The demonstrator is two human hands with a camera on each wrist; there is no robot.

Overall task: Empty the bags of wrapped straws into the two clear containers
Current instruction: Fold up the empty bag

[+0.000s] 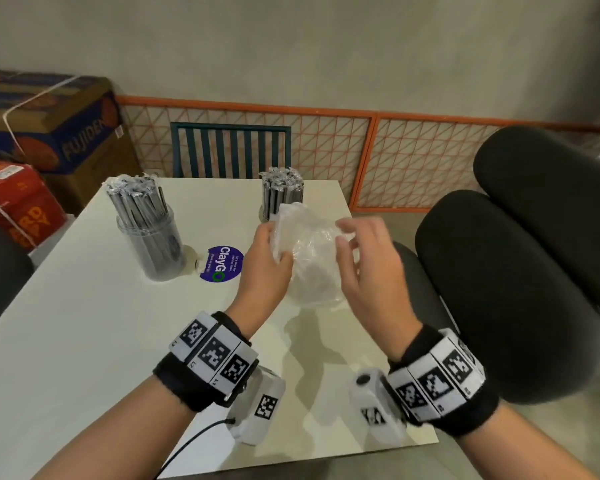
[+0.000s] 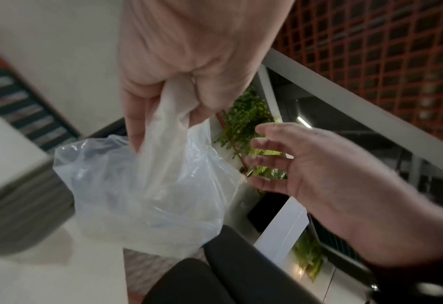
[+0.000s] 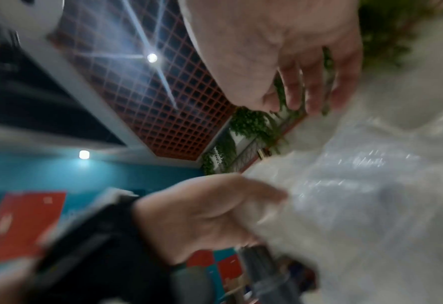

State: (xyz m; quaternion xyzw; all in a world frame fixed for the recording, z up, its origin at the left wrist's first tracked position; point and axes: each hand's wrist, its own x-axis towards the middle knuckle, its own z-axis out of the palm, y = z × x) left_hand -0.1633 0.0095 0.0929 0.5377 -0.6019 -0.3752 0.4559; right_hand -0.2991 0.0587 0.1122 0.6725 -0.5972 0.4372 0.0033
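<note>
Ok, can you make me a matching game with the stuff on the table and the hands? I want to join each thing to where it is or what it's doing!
Things:
1. left hand
2. right hand
3. round sticker
4. container near the left table edge

Places or states:
A. stuck flat on the table top
B. pinches the gathered plastic bag
C. full of wrapped straws standing upright
D. fingers spread loosely beside the bag, gripping nothing

Pairs: 1-B, 2-D, 3-A, 4-C
</note>
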